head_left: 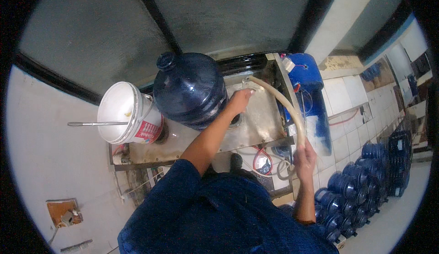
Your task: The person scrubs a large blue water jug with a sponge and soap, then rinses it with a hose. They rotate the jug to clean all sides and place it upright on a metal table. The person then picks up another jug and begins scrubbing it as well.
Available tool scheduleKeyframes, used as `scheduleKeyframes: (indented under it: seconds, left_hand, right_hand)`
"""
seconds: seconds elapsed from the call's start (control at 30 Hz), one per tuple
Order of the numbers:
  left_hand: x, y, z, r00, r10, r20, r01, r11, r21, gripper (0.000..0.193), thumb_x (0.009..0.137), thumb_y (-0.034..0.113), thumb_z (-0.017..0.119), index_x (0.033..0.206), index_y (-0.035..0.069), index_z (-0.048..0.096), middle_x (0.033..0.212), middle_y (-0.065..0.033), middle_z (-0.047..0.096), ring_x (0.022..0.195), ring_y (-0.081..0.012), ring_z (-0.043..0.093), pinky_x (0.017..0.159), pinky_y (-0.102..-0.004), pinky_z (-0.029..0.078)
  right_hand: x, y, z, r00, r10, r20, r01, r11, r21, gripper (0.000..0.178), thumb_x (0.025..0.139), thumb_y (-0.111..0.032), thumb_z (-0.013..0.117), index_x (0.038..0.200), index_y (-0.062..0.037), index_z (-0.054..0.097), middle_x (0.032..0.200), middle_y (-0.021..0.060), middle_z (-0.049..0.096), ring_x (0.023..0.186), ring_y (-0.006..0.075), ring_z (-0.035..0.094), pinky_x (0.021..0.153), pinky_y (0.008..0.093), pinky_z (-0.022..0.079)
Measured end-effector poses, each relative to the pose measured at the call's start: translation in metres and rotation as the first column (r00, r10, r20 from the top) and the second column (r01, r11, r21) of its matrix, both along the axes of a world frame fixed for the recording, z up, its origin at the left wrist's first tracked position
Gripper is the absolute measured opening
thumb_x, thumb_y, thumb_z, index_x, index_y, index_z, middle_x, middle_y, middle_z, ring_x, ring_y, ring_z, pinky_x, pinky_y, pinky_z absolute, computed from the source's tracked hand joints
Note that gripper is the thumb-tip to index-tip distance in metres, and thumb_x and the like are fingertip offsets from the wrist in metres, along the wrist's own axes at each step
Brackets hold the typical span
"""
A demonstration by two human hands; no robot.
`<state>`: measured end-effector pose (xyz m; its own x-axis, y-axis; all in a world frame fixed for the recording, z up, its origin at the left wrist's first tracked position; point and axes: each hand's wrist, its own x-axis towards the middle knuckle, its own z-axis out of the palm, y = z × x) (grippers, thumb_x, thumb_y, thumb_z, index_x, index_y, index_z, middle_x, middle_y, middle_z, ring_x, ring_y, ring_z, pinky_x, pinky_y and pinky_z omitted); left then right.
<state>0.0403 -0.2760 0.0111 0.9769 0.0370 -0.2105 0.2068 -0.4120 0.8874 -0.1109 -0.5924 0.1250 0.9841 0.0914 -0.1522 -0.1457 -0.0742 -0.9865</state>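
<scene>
My right hand (pixel 305 156) is wrapped round a pale, cream-coloured hose (pixel 282 99). The hose curves up and over the steel basin, and its far end lies just beyond my left hand (pixel 242 100). That hand is over the basin with its fingers curled in; what they hold, if anything, is hidden. Close to its left a large dark blue water jug (pixel 190 87) stands tilted in the basin, its neck pointing up and left. Wet patches shine on the steel basin (pixel 263 121).
A white bucket (pixel 120 94) with a long metal handle (pixel 98 123) across its rim stands left of the jug. Right of the basin is a blue drum (pixel 304 71). Several blue jugs (pixel 350 187) crowd the right floor; a red hose (pixel 263 155) hangs below the basin.
</scene>
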Motion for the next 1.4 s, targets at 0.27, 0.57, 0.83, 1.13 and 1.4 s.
scheduleKeyframes:
  seconds: [0.27, 0.57, 0.83, 1.13, 1.4]
  left_hand:
    - [-0.072, 0.021, -0.035, 0.987, -0.069, 0.144, 0.050, 0.990, 0.128, 0.041, 0.095, 0.022, 0.066, 0.133, 0.007, 0.061, 0.122, -0.0197, 0.066, 0.115, -0.0340, 0.063, 0.100, -0.0422, 0.049]
    - [-0.137, 0.038, 0.023, 0.999, -0.038, 0.037, 0.042, 0.992, -0.117, 0.035, 0.103, 0.026, 0.060, 0.130, 0.003, 0.062, 0.122, -0.0148, 0.069, 0.116, -0.0268, 0.066, 0.101, -0.0382, 0.050]
    - [-0.191, 0.063, 0.075, 0.966, 0.198, 0.165, -0.204, 0.979, 0.024, 0.021, 0.096, 0.019, 0.068, 0.108, 0.002, 0.069, 0.095, -0.0136, 0.072, 0.084, -0.0217, 0.070, 0.077, -0.0379, 0.055]
    - [-0.154, 0.120, 0.189, 0.361, 0.449, 0.817, -0.801, 0.598, 0.026, 0.059, 0.073, 0.023, 0.089, 0.120, 0.001, 0.059, 0.117, -0.0200, 0.063, 0.112, -0.0315, 0.061, 0.097, -0.0445, 0.047]
    - [-0.066, 0.195, 0.205, 0.781, 0.327, 0.532, -0.170, 0.931, -0.323, 0.047, 0.073, 0.004, 0.088, 0.112, 0.006, 0.062, 0.100, -0.0061, 0.072, 0.095, -0.0181, 0.070, 0.092, -0.0338, 0.054]
  right_hand:
    - [0.153, 0.133, -0.054, 0.964, 0.227, 0.135, -0.043, 0.642, -0.766, 0.039, 0.104, -0.023, 0.051, 0.129, 0.0059, 0.058, 0.096, 0.0329, 0.069, 0.091, 0.0466, 0.071, 0.081, 0.0516, 0.056]
    - [0.415, 0.145, -0.255, 0.833, 0.454, -0.317, -0.508, 0.402, -0.762, 0.044, 0.095, -0.028, 0.063, 0.134, -0.0073, 0.058, 0.121, 0.0207, 0.067, 0.101, 0.0405, 0.067, 0.084, 0.0454, 0.058]
    - [0.295, 0.217, -0.257, 0.908, 0.179, 0.379, 0.167, 0.674, -0.720, 0.061, 0.086, -0.022, 0.069, 0.137, 0.0040, 0.046, 0.137, 0.0286, 0.047, 0.131, 0.0466, 0.044, 0.109, 0.0526, 0.039]
    - [0.182, 0.155, -0.185, 0.696, 0.183, 0.695, 0.401, 0.703, -0.587, 0.049, 0.089, -0.016, 0.063, 0.132, 0.0027, 0.050, 0.139, 0.0276, 0.047, 0.129, 0.0439, 0.047, 0.107, 0.0504, 0.038]
    - [0.057, 0.143, -0.177, 0.947, 0.271, 0.171, -0.222, 0.940, -0.259, 0.026, 0.094, -0.015, 0.064, 0.116, -0.0010, 0.059, 0.089, 0.0139, 0.064, 0.077, 0.0238, 0.064, 0.071, 0.0373, 0.053]
